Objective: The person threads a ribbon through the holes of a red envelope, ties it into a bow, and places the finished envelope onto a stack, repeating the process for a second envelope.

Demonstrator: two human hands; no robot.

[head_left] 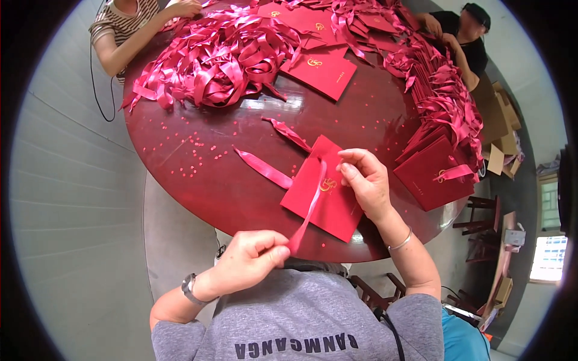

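Observation:
A flat red paper bag [332, 209] with a gold emblem lies tilted at the table's near edge. One pink ribbon [312, 207] runs from a hole near its upper edge down toward me, and my left hand [256, 257] pinches its lower end. Two more ribbon ends [265, 169] stick out from under the bag to the left. Over the bag's upper right side is my right hand [366, 180], thumb and forefinger pressed together. Whatever sits between those fingertips, if anything, is too small to make out.
A large heap of loose pink ribbons [217, 57] covers the far left of the round table [235, 201]. Ribboned red bags [442, 108] stand in a row along the right, with more bags [322, 72] at the back. Small red dots are scattered leftward. Two people work across the table.

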